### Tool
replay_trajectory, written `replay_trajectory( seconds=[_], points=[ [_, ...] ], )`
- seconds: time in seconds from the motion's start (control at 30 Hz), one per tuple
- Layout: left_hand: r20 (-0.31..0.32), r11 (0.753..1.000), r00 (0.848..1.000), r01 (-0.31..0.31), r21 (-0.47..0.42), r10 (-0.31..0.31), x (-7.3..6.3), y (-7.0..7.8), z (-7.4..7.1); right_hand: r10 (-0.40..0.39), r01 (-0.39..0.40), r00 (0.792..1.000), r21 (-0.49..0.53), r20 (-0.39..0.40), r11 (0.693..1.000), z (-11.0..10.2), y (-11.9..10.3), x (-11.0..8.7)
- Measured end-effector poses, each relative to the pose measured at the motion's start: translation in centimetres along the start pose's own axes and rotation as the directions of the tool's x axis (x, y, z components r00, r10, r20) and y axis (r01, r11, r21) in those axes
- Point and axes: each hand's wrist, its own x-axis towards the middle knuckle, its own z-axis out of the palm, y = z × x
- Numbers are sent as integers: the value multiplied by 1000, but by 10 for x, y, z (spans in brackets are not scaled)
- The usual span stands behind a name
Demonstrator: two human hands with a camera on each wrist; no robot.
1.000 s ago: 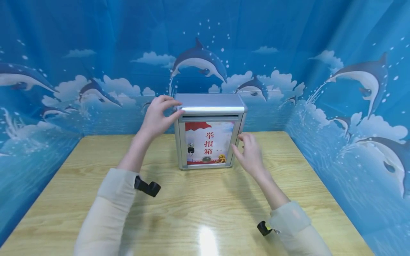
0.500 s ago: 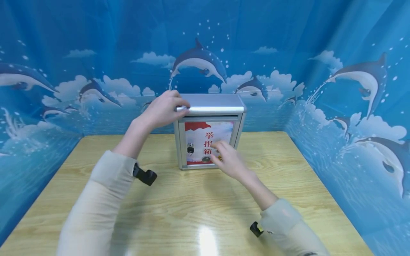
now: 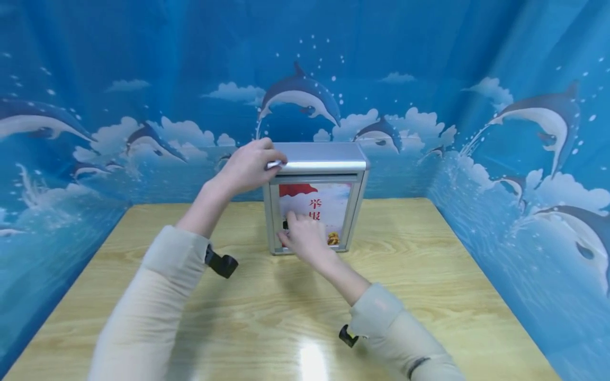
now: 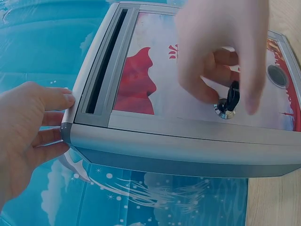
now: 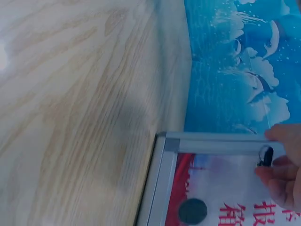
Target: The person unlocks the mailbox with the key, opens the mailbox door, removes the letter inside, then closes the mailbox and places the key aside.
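Note:
A silver metal suggestion box (image 3: 319, 157) stands upright on the table, its white and red front panel printed with red characters. My left hand (image 3: 250, 166) grips its top left corner; in the left wrist view the thumb lies on the top edge and the fingers are behind it. A key with a black head (image 4: 233, 94) sits in the round lock (image 4: 224, 112) near the panel's left edge. Over it is my right hand (image 3: 305, 235), thumb and fingers spread to either side of the key, one fingertip right at the lock.
The box has a dark slot (image 4: 107, 61) along its top front and a round dark disc (image 4: 277, 76) low on the panel. A blue dolphin-print curtain (image 3: 405, 79) closes off the back and sides of the wood-grain table (image 3: 267, 317).
My right hand has moved left from the box's right side across the panel to the key. My left hand has slid slightly right, farther onto the top corner.

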Motion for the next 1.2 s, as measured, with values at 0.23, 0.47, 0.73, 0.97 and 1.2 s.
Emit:
replay_trajectory(
  seconds=[0.23, 0.47, 0.73, 0.97, 1.2],
  points=[
    [-2, 1000, 1000, 12, -4, -12, 0, 0, 1, -21, 14, 983, -37, -184, 999, 14, -8, 4],
    [-14, 1000, 1000, 6, -2, -6, 2, -1, 2, 45, -46, 988, -2, -149, 999, 12, -14, 10],
    [-18, 1000, 1000, 4, -8, -5, 1, -2, 3, 154, -160, 987, 261, 46, 952, 7, -11, 10],
    [-31, 1000, 999, -22, -14, 21, 1, -2, 4, 351, -368, 925, 583, 148, 725, 12, -4, 8],
    [-37, 1000, 999, -25, -9, 24, 1, -3, 4, 439, -518, 823, 793, 360, 321, 17, -3, 8]
  ],
)
